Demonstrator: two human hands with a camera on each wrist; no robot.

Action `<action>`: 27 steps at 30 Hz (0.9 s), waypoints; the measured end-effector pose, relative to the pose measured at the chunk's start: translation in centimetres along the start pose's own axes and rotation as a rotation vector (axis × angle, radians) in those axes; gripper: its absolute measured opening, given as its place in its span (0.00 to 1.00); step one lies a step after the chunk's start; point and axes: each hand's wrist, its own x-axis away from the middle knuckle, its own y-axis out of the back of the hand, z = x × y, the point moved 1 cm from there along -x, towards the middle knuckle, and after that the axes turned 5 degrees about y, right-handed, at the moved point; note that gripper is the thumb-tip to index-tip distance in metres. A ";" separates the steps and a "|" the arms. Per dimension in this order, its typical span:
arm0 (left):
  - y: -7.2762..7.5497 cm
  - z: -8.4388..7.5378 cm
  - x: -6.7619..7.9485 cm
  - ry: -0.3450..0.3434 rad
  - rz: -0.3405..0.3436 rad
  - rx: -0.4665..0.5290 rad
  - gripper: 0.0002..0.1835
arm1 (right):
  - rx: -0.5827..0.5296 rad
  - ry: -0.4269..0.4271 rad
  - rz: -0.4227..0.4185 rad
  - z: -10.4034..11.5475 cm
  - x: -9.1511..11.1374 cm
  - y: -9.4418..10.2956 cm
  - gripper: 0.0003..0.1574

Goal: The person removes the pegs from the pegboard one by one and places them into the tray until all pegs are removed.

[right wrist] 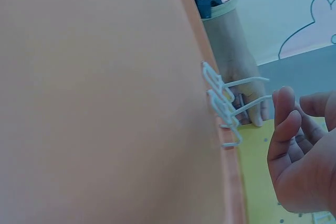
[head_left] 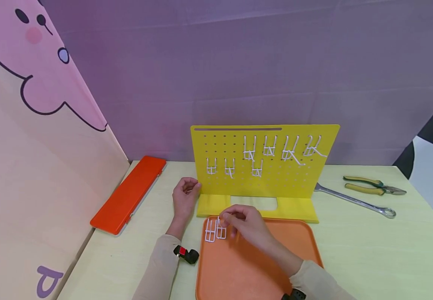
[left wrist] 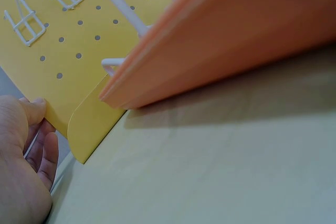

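Note:
My left hand (head_left: 186,198) pinches the left edge of an upright yellow pegboard (head_left: 220,186), thumb on its front face and the other fingers behind the edge. Several white wire hooks (head_left: 270,146) hang on the board in two rows. In front of it lies an orange tray (head_left: 239,275), where two more white hooks (right wrist: 219,100) lie side by side at the far left corner with their prongs up. Over that corner, my right hand (head_left: 248,225) has bent fingers close to the tip of one prong; in the right wrist view thumb and fingertips stand apart.
To the left, a long red case (head_left: 130,193) lies slantwise on the pale table (head_left: 370,258). A combination wrench (head_left: 355,201) and yellow-handled pliers (head_left: 375,186) lie right of the pegboard. A purple cloth backdrop (head_left: 257,62) rises behind.

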 end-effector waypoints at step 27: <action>0.0 0.1 -0.1 -0.021 0.004 0.003 0.08 | -0.092 0.177 -0.335 6.1 -0.4 3.6 0.12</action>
